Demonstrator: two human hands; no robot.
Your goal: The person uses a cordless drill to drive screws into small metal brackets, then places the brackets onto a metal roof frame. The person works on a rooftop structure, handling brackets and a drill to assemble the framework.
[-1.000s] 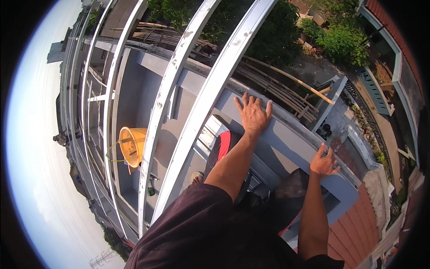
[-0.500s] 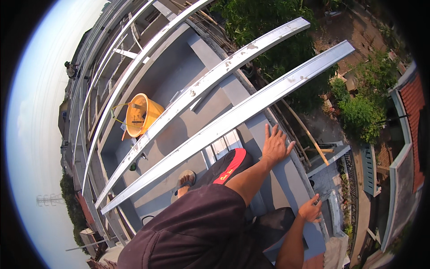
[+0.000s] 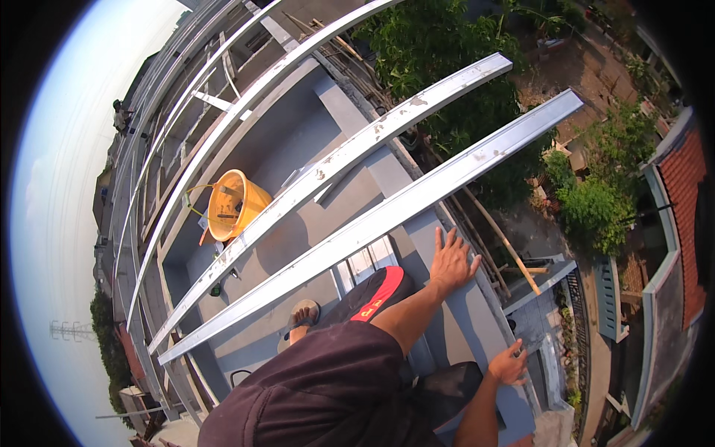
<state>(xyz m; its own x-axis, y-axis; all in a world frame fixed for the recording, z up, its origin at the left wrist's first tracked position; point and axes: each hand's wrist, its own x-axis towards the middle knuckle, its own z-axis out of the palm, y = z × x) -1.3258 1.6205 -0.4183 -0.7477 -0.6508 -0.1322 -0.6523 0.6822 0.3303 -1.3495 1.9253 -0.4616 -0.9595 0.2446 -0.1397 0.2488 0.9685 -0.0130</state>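
1. The right hand (image 3: 509, 363) is resting nearest the body on the outer edge of the grey concrete ledge (image 3: 477, 328), fingers curled together over the rim; whether they are truly gripping is hard to tell at this angle.
2. The left hand (image 3: 452, 261) is lying flat on the same ledge, farther out, fingers spread apart and holding nothing, its fingertips reaching just short of the nearer metal rail (image 3: 387, 216).
3. A sandalled foot (image 3: 302, 316) is standing on the slab below, beside the rail.
4. To do this well, the weight is best kept on the flat palm and the foot, away from the drop.
5. A second metal rail (image 3: 350, 160) is running alongside the first, and a yellow bucket (image 3: 232, 205) is sitting beyond it.
6. Trees (image 3: 447, 67) are spreading far below.
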